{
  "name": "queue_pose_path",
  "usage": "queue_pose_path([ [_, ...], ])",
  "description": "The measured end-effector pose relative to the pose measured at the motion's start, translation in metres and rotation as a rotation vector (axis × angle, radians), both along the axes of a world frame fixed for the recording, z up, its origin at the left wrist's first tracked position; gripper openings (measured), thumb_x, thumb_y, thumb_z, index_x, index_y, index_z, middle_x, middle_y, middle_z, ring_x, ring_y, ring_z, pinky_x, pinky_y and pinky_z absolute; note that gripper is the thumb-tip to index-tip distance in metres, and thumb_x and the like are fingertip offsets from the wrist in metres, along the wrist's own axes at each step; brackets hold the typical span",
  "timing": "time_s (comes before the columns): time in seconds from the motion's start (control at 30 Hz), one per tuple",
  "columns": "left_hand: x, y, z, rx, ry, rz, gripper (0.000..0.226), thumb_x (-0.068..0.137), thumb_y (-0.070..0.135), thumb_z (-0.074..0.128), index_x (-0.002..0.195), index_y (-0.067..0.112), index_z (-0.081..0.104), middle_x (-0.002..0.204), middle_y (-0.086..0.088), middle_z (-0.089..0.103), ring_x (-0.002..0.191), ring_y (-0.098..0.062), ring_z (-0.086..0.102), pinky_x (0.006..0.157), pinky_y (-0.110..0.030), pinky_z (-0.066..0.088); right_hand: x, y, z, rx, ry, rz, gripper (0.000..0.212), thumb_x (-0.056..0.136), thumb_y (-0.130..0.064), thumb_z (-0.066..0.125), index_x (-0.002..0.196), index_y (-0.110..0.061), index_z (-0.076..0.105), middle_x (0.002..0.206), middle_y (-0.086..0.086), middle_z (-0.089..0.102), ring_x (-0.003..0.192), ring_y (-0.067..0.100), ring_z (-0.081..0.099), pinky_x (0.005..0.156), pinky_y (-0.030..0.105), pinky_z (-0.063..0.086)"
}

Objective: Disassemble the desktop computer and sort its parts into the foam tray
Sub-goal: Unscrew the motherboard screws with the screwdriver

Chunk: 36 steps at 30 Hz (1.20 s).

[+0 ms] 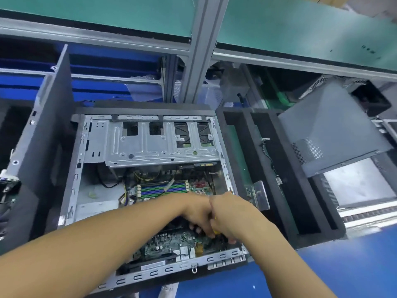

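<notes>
The open desktop case (90,147) lies flat in front of me with its green motherboard (171,244) exposed. Both hands meet over the board's right half. My left hand (197,214) curls its fingers down over the edge of a black part (176,224) on the board. Pressed against it, my right hand (232,218) grips a yellow-handled tool (215,231); its tip is hidden. The black foam tray (285,211) lies right of the case, holding a small card with a metal bracket (258,194) and a thin cable (268,153).
A silver drive cage (150,145) fills the case's far half, with memory slots (163,188) below it. A grey side panel (328,130) leans beyond the tray. A dark panel (43,136) stands upright at left. An aluminium post (199,50) rises behind.
</notes>
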<state>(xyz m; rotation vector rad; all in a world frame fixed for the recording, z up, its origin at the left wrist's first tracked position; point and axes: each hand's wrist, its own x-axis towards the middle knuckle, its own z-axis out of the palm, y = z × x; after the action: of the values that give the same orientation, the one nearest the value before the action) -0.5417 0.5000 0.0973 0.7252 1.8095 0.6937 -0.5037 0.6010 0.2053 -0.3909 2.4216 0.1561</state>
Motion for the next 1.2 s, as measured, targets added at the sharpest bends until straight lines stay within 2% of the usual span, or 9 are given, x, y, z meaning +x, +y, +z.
queue_pose_path([
  [0.1,0.006,0.002,0.004,-0.006,0.172,-0.048,0.033,0.086,0.025,0.074,0.113,0.009,0.065,0.104,-0.013,0.069,0.086,-0.026,0.065,0.080,-0.040,0.056,0.006,0.003,-0.004,0.025,0.013,-0.059,0.024,0.091,-0.010,0.052,0.113,-0.011,0.062,0.110,0.013,0.066,0.090,0.032,0.067,0.062,0.028,0.042],
  [0.2,0.009,0.000,0.003,-0.004,0.303,-0.105,0.035,0.089,0.030,0.069,0.119,0.013,0.064,0.112,-0.012,0.067,0.098,-0.031,0.062,0.088,-0.038,0.052,0.014,0.005,-0.007,0.045,0.033,-0.077,0.026,0.093,-0.009,0.052,0.118,-0.011,0.059,0.115,0.012,0.061,0.099,0.032,0.065,0.067,0.030,0.042],
  [0.4,0.018,0.002,0.001,-0.117,0.474,-0.075,0.025,0.086,0.040,0.063,0.101,0.020,0.066,0.096,-0.009,0.066,0.079,-0.028,0.057,0.072,-0.036,0.052,0.023,0.004,-0.009,0.054,0.030,-0.105,0.029,0.093,-0.006,0.051,0.122,-0.009,0.056,0.120,0.013,0.059,0.106,0.031,0.062,0.077,0.033,0.047],
  [0.57,0.027,0.008,-0.006,-0.174,0.336,-0.055,0.020,0.085,0.035,0.060,0.076,0.019,0.064,0.078,0.000,0.074,0.080,-0.023,0.068,0.082,-0.036,0.055,0.029,0.003,-0.011,0.087,0.064,-0.090,0.031,0.093,-0.005,0.051,0.123,-0.007,0.055,0.120,0.014,0.060,0.109,0.032,0.062,0.077,0.033,0.047],
  [0.7,0.035,0.012,-0.007,-0.224,0.383,-0.118,0.022,0.085,0.035,0.061,0.098,0.019,0.068,0.092,-0.001,0.071,0.083,-0.026,0.065,0.060,-0.029,0.043,0.031,0.004,-0.010,0.078,0.090,-0.069,0.025,0.093,-0.005,0.052,0.118,-0.007,0.052,0.116,0.015,0.061,0.106,0.033,0.062,0.069,0.033,0.040],
  [0.87,0.042,0.013,-0.010,-0.238,0.500,-0.029,0.045,0.082,0.048,0.063,0.118,0.021,0.060,0.110,-0.002,0.065,0.098,-0.028,0.063,0.070,-0.035,0.044,0.039,0.005,-0.008,0.102,0.140,-0.007,0.027,0.093,-0.012,0.052,0.120,-0.010,0.053,0.117,0.012,0.061,0.105,0.033,0.063,0.070,0.034,0.040],
  [0.97,0.042,0.012,-0.009,-0.248,0.455,-0.015,0.043,0.081,0.048,0.065,0.114,0.021,0.062,0.107,-0.001,0.068,0.096,-0.025,0.065,0.073,-0.032,0.046,0.046,0.002,-0.012,0.157,0.135,0.094,0.029,0.101,-0.015,0.044,0.127,-0.006,0.051,0.123,0.011,0.061,0.110,0.032,0.062,0.071,0.034,0.039],
  [1.07,0.038,0.010,-0.003,-0.194,0.308,0.022,0.030,0.081,0.037,0.065,0.098,0.012,0.070,0.091,-0.004,0.073,0.075,-0.018,0.064,0.062,-0.024,0.045,0.050,-0.002,-0.014,0.188,0.136,0.140,0.033,0.105,-0.018,0.039,0.133,-0.003,0.045,0.125,0.010,0.062,0.112,0.032,0.062,0.071,0.034,0.036],
  [1.2,0.040,0.006,0.001,-0.190,0.338,0.081,0.021,0.079,0.023,0.066,0.096,0.020,0.055,0.084,0.001,0.059,0.081,-0.024,0.057,0.067,-0.029,0.041,0.052,-0.005,-0.012,0.144,0.120,0.037,0.043,0.102,-0.021,0.039,0.139,-0.001,0.034,0.123,0.012,0.062,0.109,0.034,0.062,0.072,0.037,0.040],
])
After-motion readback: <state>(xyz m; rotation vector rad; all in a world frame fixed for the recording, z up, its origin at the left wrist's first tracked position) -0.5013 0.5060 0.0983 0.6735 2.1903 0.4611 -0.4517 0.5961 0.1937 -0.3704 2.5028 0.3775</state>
